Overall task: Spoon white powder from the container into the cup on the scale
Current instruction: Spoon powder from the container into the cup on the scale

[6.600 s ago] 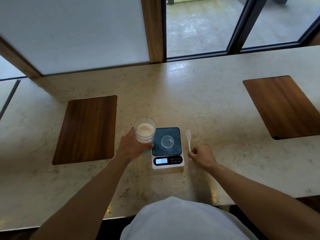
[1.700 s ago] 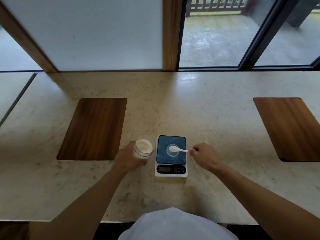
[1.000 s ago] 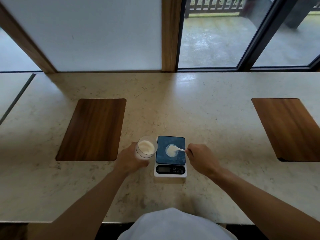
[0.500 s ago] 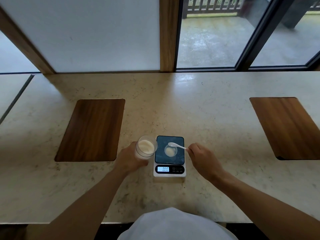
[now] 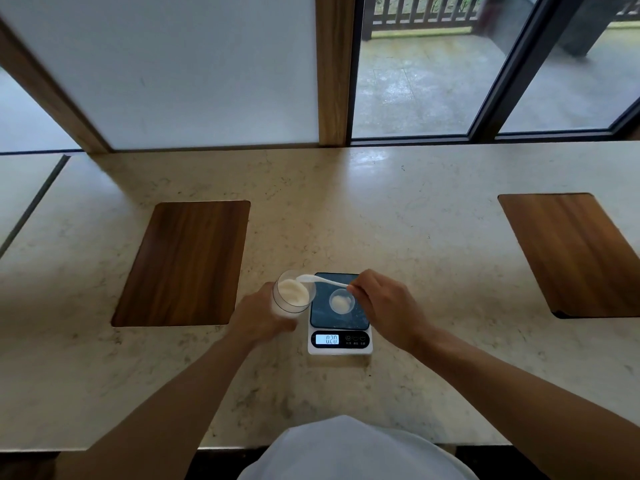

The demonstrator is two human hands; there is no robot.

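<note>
Head view: the left hand (image 5: 258, 318) wraps around a clear container (image 5: 292, 296), holding it tilted toward the scale (image 5: 340, 315) and just beside its left edge. The container is a round, see-through tub with white powder (image 5: 293, 292) heaped inside, close under the rim. The right hand (image 5: 386, 306) pinches the handle end of a white spoon (image 5: 320, 279) between its fingertips; the spoon reaches left over the far part of the scale, and its bowl sits at the container's rim, above the powder. Whether the bowl touches the powder cannot be told.

The cup (image 5: 341, 301) is small, clear and round, standing on the scale's dark platform with a little white mound in its bottom. The scale has a white body and a lit display (image 5: 327, 339) at its near edge reading what looks like 0.20. It rests on a pale stone counter (image 5: 415, 237), which has a wooden inlay (image 5: 187, 261) at left and another (image 5: 575, 251) at right.
</note>
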